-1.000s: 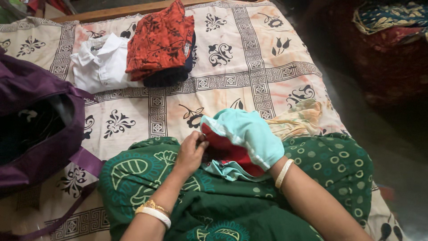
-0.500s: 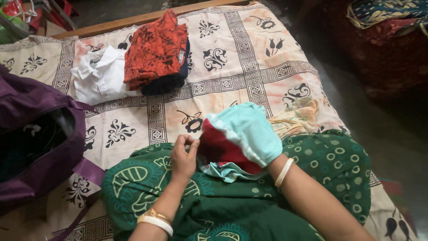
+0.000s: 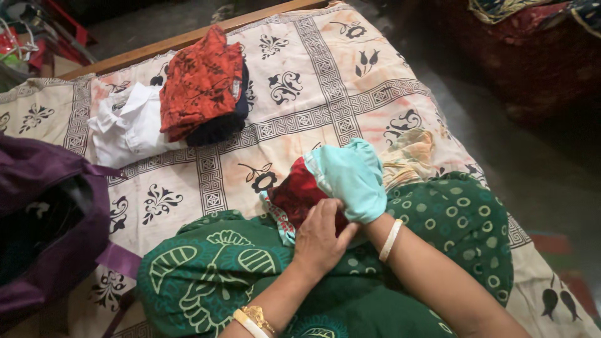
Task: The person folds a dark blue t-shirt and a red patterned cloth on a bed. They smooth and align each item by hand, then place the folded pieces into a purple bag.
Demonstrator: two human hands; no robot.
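Note:
A small garment, light turquoise outside and dark red inside, sits over my lap on green patterned cloth. My right hand is pushed inside it and hidden; only the wrist with a white bangle shows. My left hand lies across the garment's red lower part, fingers curled onto the cloth near the right wrist. It wears a gold and a white bangle.
On the patterned bedsheet lies a folded pile: orange-red printed cloth on a dark garment, beside a white shirt. An open purple bag stands at the left. A yellowish cloth lies right of the garment. The wooden bed edge runs along the back.
My left hand has moved right, from pinching the garment's left edge to lying across its red part near the right wrist. The view has shifted slightly.

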